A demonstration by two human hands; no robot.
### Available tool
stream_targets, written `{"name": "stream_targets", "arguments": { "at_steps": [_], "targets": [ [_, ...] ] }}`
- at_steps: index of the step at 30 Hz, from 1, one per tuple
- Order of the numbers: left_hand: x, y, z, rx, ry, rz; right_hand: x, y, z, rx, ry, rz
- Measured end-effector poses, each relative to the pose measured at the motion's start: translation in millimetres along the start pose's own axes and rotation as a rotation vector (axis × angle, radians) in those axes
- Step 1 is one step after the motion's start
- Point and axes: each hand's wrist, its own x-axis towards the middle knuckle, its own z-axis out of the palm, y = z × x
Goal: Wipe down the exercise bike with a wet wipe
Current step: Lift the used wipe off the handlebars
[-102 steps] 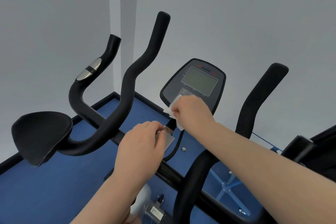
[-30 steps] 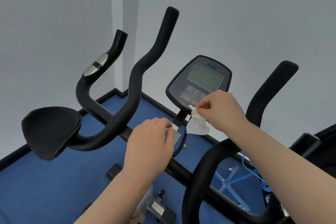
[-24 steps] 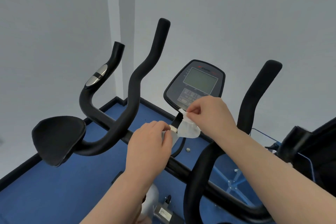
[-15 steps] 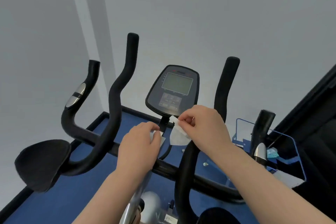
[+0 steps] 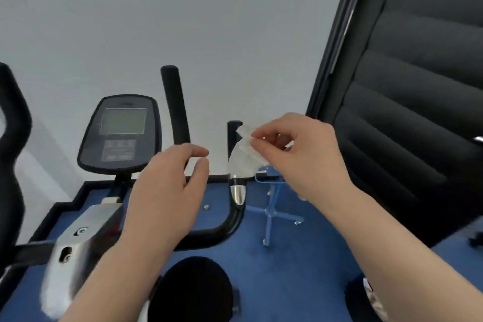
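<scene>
1. Right hand is up in the air, thumb and forefinger pinching the top of the wet wipe, the other fingers curled in loosely behind it.
2. The wipe hangs crumpled and pale from that pinch, dangling in front of the right handlebar grip, just above the grip's silver sensor band. Whether it touches the bar, I cannot tell.
3. Left hand floats free, fingers relaxed and slightly bent, thumb and forefinger apart, holding nothing.
4. That hand sits in front of the bike's crossbar, just right of the console stem.
5. The console stands upright on the left of the view, grey screen on top, button panel beneath, clear of both hands.
6. A black upright handlebar rises just right of the console, behind the left hand's fingers.
7. The silver frame bracket shows blurred at lower left.
8. The blue floor spreads under the bike, with a blue wire stand on it below the right hand.
9. A dark ribbed panel fills the right edge.
</scene>
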Motion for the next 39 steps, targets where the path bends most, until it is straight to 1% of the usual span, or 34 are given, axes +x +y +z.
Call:
{"name": "stream_targets", "arguments": {
  "at_steps": [4,7,9,12,17,20,23,27,30,34,39],
  "targets": [
    [-15.6,68.8,44.0,-0.063,-0.057,0.088,-34.3,55.6,-67.2,-0.132,0.066,0.075],
    [-37.0,115.1,89.9,-0.093,-0.096,0.109,-66.6,98.1,-119.7,-0.182,0.083,0.115],
    [-54.4,142.9,124.2,-0.115,-0.126,0.105,-87.2,126.6,-154.6,-0.218,0.092,0.146],
    [-82.6,176.9,181.2,-0.145,-0.212,0.087,-120.0,173.8,-198.7,-0.251,0.095,0.217],
    [-122.3,212.7,270.3,-0.139,-0.360,0.006,-175.3,246.9,-240.6,-0.300,0.051,0.376],
    [-142.5,219.7,310.3,-0.095,-0.455,-0.026,-201.5,284.9,-254.6,-0.308,0.015,0.508],
    [-151.3,213.0,348.2,-0.014,-0.557,-0.040,-222.0,327.4,-260.1,-0.317,-0.042,0.629],
    [-149.4,194.5,402.9,0.085,-0.702,-0.077,-246.9,389.3,-252.6,-0.347,-0.113,0.818],
    [-141.9,188.5,443.0,0.120,-0.780,-0.099,-257.5,428.6,-244.9,-0.386,-0.140,0.945],
    [-130.0,188.0,490.2,0.130,-0.862,-0.113,-256.8,475.5,-235.5,-0.380,-0.108,1.087],
    [-121.2,188.0,542.1,0.174,-0.919,-0.121,-256.4,532.8,-225.5,-0.384,-0.041,1.148]
  ]
}}
